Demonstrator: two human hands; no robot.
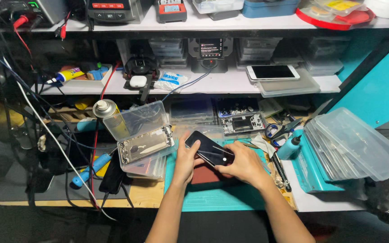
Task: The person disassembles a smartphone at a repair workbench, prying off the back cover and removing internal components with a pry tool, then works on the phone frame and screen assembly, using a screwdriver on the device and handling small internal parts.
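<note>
A black smartphone (208, 147) with a dark glossy screen is held tilted just above a teal cutting mat (221, 198). My left hand (186, 162) grips its left edge, fingers curled around the side. My right hand (244, 163) pinches its lower right end, thumb on the screen. A dark red pad (205, 175) lies on the mat beneath the hands.
A bare silver phone housing (145, 144) rests on stacked clear plastic boxes to the left. More clear lids (356, 144) pile up at the right. Scissors (275, 130), a small bottle (290, 147), a spray can (104, 109) and a blue-handled tool (91, 168) lie about. A white phone (273, 72) sits on the shelf.
</note>
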